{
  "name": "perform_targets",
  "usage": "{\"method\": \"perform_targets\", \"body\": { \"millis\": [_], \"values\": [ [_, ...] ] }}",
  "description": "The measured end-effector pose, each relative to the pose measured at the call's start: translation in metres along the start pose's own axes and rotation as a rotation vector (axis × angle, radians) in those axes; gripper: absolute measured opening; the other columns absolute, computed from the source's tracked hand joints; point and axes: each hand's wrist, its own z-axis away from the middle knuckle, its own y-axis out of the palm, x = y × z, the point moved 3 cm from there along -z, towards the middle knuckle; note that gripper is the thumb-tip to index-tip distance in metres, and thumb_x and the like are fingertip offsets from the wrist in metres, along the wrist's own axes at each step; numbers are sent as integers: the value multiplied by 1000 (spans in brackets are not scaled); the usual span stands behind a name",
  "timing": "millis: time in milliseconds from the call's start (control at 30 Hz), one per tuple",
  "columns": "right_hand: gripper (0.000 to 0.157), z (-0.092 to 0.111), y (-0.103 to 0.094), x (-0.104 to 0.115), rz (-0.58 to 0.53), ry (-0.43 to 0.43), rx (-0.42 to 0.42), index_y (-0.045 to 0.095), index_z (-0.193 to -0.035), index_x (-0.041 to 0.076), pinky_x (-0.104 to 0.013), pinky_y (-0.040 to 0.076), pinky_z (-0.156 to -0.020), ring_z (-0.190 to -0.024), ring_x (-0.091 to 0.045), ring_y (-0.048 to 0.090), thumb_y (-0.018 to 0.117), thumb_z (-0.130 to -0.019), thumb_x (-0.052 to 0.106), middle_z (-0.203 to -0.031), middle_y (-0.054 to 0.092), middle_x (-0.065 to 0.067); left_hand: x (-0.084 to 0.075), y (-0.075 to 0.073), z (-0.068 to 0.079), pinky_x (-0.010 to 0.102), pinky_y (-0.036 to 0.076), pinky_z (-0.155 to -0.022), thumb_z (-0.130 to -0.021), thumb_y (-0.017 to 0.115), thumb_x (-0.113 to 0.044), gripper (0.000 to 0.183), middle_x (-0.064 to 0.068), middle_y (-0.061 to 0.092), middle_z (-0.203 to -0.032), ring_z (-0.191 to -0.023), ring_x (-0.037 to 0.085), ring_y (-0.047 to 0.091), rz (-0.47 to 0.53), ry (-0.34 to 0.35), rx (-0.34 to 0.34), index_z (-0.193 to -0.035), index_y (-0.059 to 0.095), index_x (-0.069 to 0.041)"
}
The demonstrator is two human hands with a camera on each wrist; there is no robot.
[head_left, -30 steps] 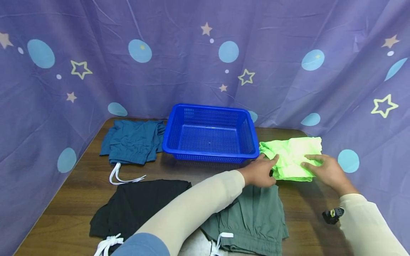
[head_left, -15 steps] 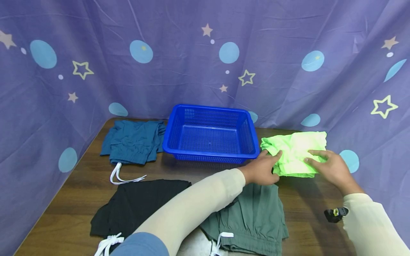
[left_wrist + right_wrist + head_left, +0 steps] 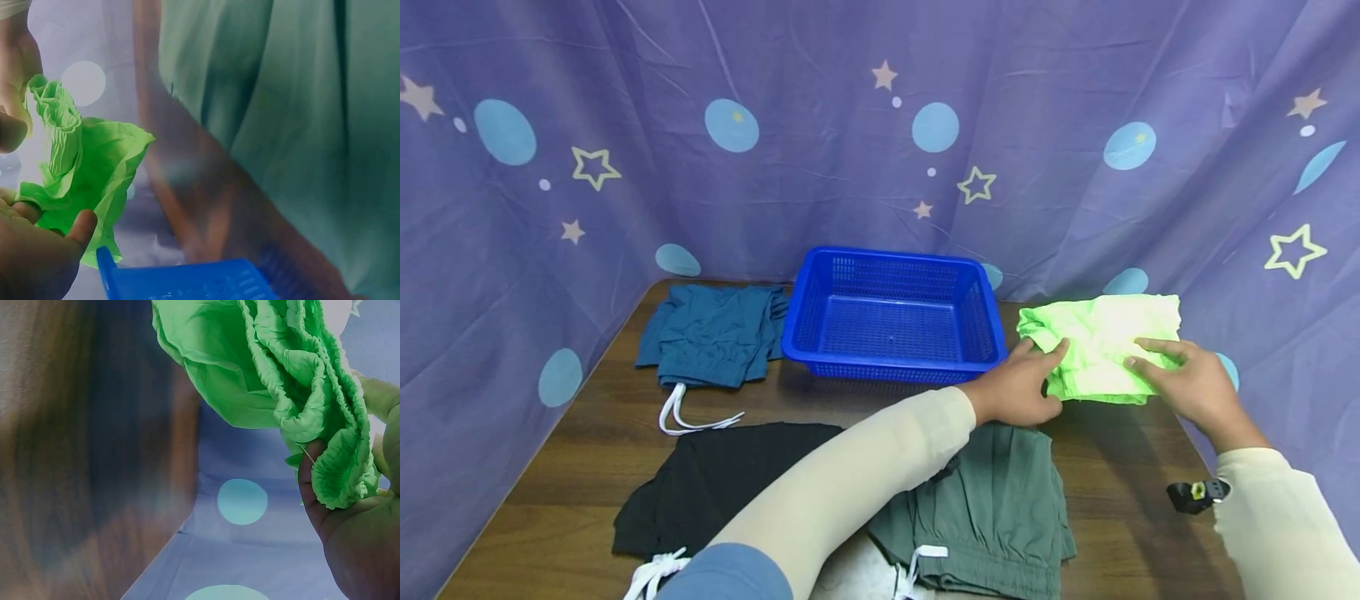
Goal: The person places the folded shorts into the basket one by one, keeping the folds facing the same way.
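The lime cloth (image 3: 1105, 329) is being pinched by the left grip (image 3: 1024, 383) and right grip (image 3: 1198, 387), its folds probably being best secured by level support.

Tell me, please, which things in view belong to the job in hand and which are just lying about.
In the job:
lime-green garment, held by the left hand and right hand
blue basket, perhaps

Seemingly just lying about:
teal-blue garment
black garment
dark-green garment

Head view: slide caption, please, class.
Left fingers and right fingers hold folded green cloth beside a rectangular blue plastic basket.
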Motion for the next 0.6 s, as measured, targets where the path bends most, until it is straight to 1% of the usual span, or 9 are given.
{"method": "perform_targets", "body": {
  "millis": [33,67,133,233,267,333,467,500,600],
  "values": [
    [67,-1,-1,1,-1,7,4,61,-139,0,-69,34,-101,-135,-57,38,67,-96,51,-147,45,-35,0,-2,0,31,13,-122,-99,59,-28,86,0,61,-129,-155,24,-2,0,1,-3,-165,4,-23],
    [68,-2,-2,3,-2,11,5,61,-140,1,-69,34,-101,-135,-57,38,67,-96,52,-148,45,-35,-1,-4,0,32,14,-121,-99,59,-29,86,0,59,-136,-155,24,-3,4,-2,-8,-165,4,-23],
    [69,-4,-4,7,-3,15,9,60,-141,1,-71,33,-102,-136,-58,36,66,-96,54,-149,43,-35,-1,-8,0,32,13,-122,-99,59,-27,86,0,61,-131,-155,24,-3,9,3,-19,-165,4,-22],
    [70,-6,-6,13,-11,12,21,60,-141,1,-71,32,-101,-136,-58,35,66,-96,55,-149,43,-35,-2,-13,-1,30,7,-122,-99,59,-26,86,2,65,-105,-155,23,-2,-7,24,-33,-165,4,-18],
    [71,-7,-7,16,-12,10,23,60,-141,1,-71,33,-101,-136,-58,36,66,-95,55,-149,43,-35,-2,-16,-1,30,6,-122,-99,59,-26,86,0,66,-108,-155,23,-1,-8,26,-41,-165,5,-18],
    [72,-9,-7,19,-14,9,31,60,-141,1,-70,35,-100,-136,-57,37,66,-95,56,-148,44,-34,-2,-20,-1,28,2,-121,-99,59,-26,86,1,65,-89,-155,21,-1,-14,35,-45,-165,5,-16],
    [74,-13,-9,24,-21,14,34,60,-141,0,-67,38,-97,-134,-55,40,66,-94,58,-148,45,-32,-3,-30,0,28,-1,-121,-99,58,-24,84,-3,60,-73,-155,20,1,-8,38,-62,-165,7,-16],
    [74,-15,-10,25,-25,18,35,60,-141,0,-67,38,-97,-133,-54,41,66,-94,58,-149,45,-32,-3,-32,0,28,-1,-121,-99,58,-24,84,-2,55,-67,-155,20,0,-5,40,-63,-165,7,-16],
    [77,-18,-12,30,-38,31,47,59,-141,1,-69,37,-99,-135,-55,39,66,-93,60,-151,43,-32,-5,-40,1,30,4,-122,-98,58,-24,84,-5,54,-74,-155,23,-4,3,34,-74,-165,8,-18]
  ]
}}
